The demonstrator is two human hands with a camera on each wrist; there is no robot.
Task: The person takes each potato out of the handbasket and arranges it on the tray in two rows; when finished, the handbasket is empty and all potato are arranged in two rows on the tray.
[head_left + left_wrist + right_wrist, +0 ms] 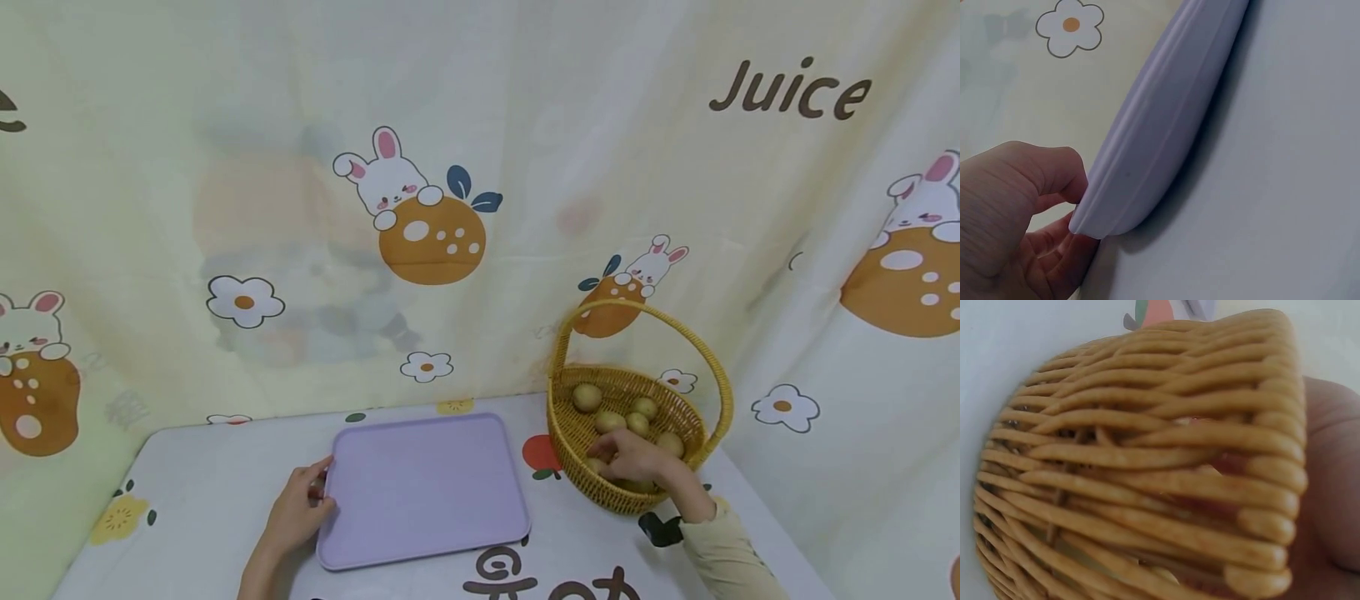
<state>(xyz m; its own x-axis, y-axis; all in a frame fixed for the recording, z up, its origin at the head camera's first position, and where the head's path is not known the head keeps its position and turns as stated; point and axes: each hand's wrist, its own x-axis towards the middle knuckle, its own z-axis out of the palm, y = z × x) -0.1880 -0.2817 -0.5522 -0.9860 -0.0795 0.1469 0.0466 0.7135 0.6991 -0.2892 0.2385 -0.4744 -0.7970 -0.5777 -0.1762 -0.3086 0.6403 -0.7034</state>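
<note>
A flat lilac tray lies on the table. My left hand pinches its left rim; in the left wrist view, finger and thumb of that hand meet the tray's edge. To the right stands a yellow-brown wicker basket with a tall handle and several potatoes inside. My right hand reaches over the near rim into it, fingers curled round a potato at the left side. In the right wrist view the woven wall hides the fingers, leaving part of the hand showing.
The table has a white printed cloth. A curtain with rabbit and flower prints hangs right behind tray and basket. The basket's arched handle rises behind the right hand. A small black object sits by the right wrist.
</note>
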